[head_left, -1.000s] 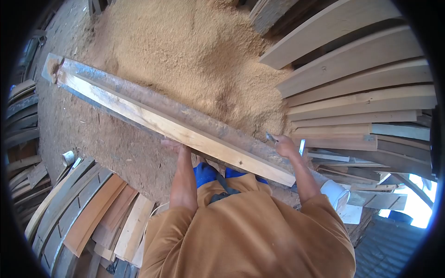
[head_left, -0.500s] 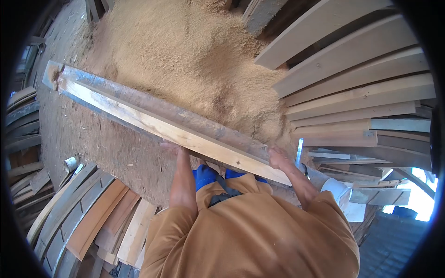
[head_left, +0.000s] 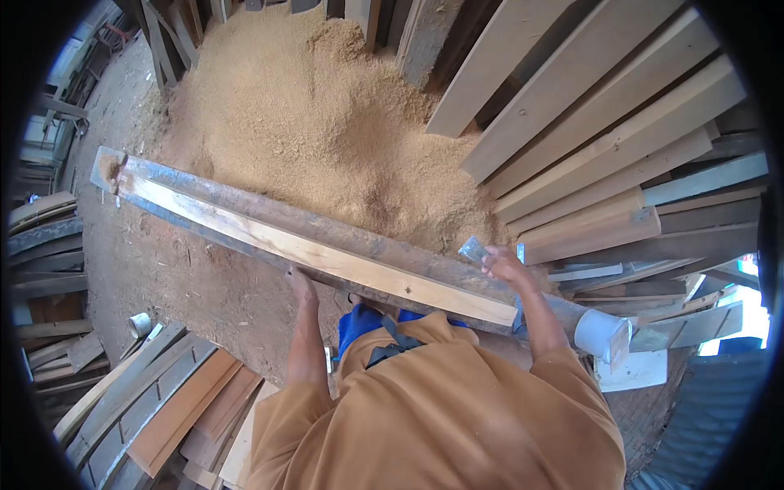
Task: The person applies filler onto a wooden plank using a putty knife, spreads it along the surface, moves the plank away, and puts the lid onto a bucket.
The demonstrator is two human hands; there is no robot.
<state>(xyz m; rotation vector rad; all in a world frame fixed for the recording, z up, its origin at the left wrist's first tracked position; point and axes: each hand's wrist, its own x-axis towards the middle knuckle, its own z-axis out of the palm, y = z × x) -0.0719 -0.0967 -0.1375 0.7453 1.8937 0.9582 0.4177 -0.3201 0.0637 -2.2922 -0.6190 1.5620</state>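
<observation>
A long pale wooden plank (head_left: 351, 260) with a knot near its right end lies on a narrow, weathered beam (head_left: 327, 219). My left hand (head_left: 300, 286) is closed at the plank's near edge, its fingers partly hidden there. Above the beam near the plank's right end, my right hand (head_left: 505, 266) pinches a small flat metal plate (head_left: 472, 249), greyish-blue like a scraper blade. The plate is held clear of the plank.
Sawdust (head_left: 302, 122) is heaped beyond the beam. Several boards (head_left: 604, 171) lean at the right. A white bucket (head_left: 600, 335) stands at the beam's right end. Stacked planks (head_left: 184, 412) lie at lower left, near a white cup (head_left: 140, 325).
My right hand has left the plank's right end and lifted, now with the metal plate in it. My left hand stays at the near edge. The view has shifted slightly.
</observation>
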